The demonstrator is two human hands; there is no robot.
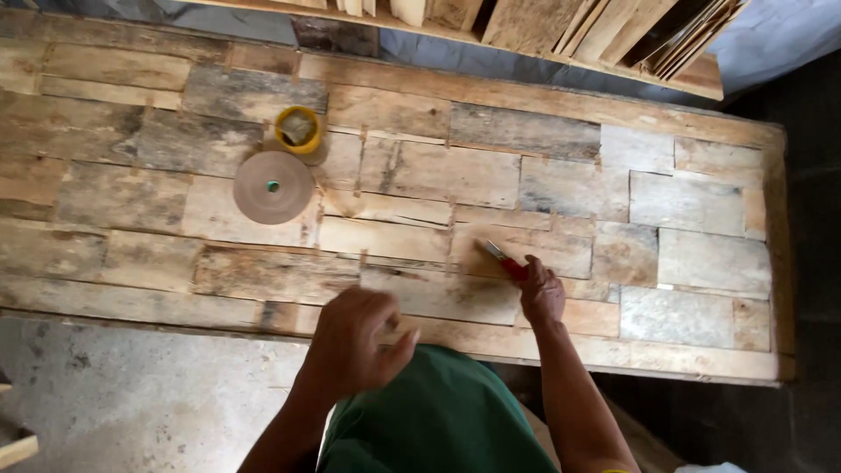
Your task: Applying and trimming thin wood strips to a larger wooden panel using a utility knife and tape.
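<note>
My right hand (541, 293) grips a small red-handled knife (503, 258), its blade end resting on a panel (420, 175) made of many weathered wood pieces fitted together. My left hand (355, 337) hovers over the panel's near edge with fingers curled in and nothing visible in it. A brown roll of tape or veneer strip (273, 187) lies flat on the panel to the left. Just behind it sits a smaller yellow roll (299, 129).
Stacked wooden boards (561, 31) lie on a shelf along the far side of the panel. A grey concrete floor (131, 394) shows at lower left. Dark floor runs along the right edge. My green shirt (438, 420) fills the bottom middle.
</note>
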